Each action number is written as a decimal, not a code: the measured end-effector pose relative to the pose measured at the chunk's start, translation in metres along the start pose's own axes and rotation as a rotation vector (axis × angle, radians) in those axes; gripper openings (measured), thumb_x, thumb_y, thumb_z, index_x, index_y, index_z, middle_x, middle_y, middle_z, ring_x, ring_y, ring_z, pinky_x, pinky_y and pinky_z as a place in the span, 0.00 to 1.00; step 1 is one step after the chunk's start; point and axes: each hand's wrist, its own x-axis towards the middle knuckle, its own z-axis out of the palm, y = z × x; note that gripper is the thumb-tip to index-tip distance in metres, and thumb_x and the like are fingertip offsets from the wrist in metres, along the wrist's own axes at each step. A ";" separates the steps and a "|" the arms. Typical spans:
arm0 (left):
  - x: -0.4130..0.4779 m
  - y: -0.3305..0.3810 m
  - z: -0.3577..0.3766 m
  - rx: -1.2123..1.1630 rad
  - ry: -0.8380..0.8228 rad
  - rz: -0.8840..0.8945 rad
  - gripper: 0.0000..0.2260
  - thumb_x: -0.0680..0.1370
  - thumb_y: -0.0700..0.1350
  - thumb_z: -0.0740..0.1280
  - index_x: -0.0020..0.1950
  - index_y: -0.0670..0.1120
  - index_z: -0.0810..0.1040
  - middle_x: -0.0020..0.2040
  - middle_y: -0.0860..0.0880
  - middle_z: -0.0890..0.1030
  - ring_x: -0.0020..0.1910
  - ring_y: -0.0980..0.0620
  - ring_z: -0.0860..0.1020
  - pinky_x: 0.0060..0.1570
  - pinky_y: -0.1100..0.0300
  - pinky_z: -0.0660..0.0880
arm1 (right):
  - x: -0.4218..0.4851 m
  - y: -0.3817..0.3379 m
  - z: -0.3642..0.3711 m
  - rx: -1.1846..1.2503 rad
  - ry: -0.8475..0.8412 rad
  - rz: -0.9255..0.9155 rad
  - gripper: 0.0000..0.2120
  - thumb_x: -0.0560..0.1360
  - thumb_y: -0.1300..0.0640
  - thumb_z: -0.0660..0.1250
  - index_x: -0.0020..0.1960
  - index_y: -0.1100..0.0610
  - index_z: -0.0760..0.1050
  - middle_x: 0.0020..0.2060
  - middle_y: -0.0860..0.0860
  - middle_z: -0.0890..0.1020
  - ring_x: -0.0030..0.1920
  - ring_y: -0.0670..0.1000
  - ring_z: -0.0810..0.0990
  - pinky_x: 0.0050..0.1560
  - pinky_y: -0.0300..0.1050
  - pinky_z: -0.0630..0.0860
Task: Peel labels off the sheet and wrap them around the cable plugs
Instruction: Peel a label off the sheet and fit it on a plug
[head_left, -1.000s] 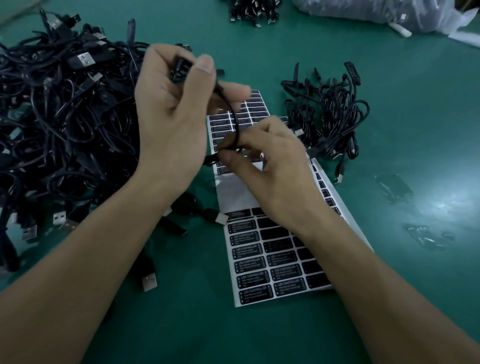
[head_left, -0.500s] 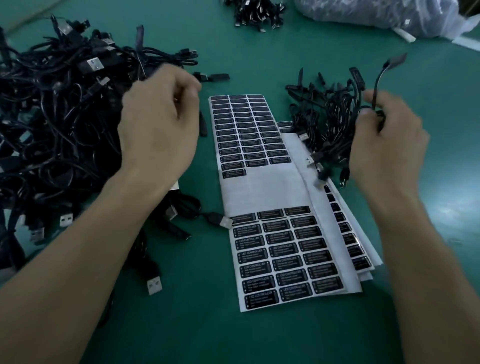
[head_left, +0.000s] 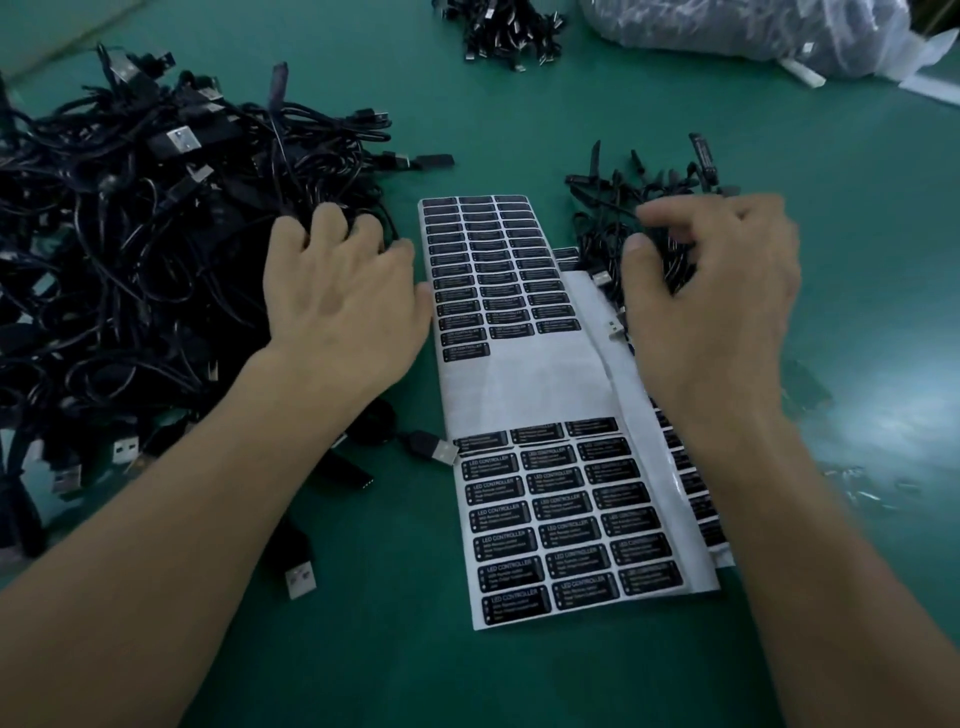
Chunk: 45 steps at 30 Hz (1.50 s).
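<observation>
A white label sheet (head_left: 519, 384) with rows of black labels lies in the middle of the green table. My left hand (head_left: 337, 301) rests on the right edge of the big heap of black cables (head_left: 130, 234), fingers spread, their tips among the wires. My right hand (head_left: 717, 312) hovers over the small pile of cables (head_left: 613, 208) on the right. Its thumb and curled fingers hold a black cable (head_left: 670, 254) just above that pile. The hand is blurred.
A second label sheet (head_left: 685, 467) sticks out from under the first on the right. A loose USB plug (head_left: 441, 449) lies at the sheet's left edge. A cable bundle (head_left: 498, 26) and a plastic bag (head_left: 753, 31) sit at the far edge.
My right hand carried the labelled cable from the centre to the right pile and lowered it there. My left hand let go and dropped onto the big heap.
</observation>
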 end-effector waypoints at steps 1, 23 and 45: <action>0.001 0.001 0.002 0.019 -0.013 0.010 0.20 0.83 0.58 0.52 0.65 0.51 0.77 0.56 0.47 0.78 0.54 0.43 0.70 0.52 0.48 0.61 | -0.002 -0.003 0.003 0.011 -0.026 -0.021 0.08 0.79 0.54 0.66 0.56 0.52 0.81 0.48 0.48 0.72 0.54 0.49 0.70 0.51 0.25 0.61; 0.005 -0.003 -0.015 -0.593 0.235 -0.205 0.07 0.79 0.40 0.63 0.56 0.45 0.76 0.49 0.50 0.76 0.44 0.47 0.71 0.42 0.51 0.67 | -0.021 -0.011 0.026 0.111 -0.365 -0.132 0.06 0.80 0.56 0.66 0.53 0.54 0.81 0.40 0.45 0.76 0.43 0.47 0.74 0.48 0.46 0.76; -0.009 0.011 -0.016 -0.983 0.597 0.435 0.03 0.83 0.36 0.61 0.55 0.42 0.71 0.45 0.45 0.79 0.39 0.56 0.74 0.45 0.73 0.67 | -0.020 -0.007 0.027 0.233 -0.345 -0.189 0.08 0.82 0.52 0.65 0.58 0.52 0.80 0.34 0.45 0.76 0.35 0.47 0.74 0.38 0.45 0.72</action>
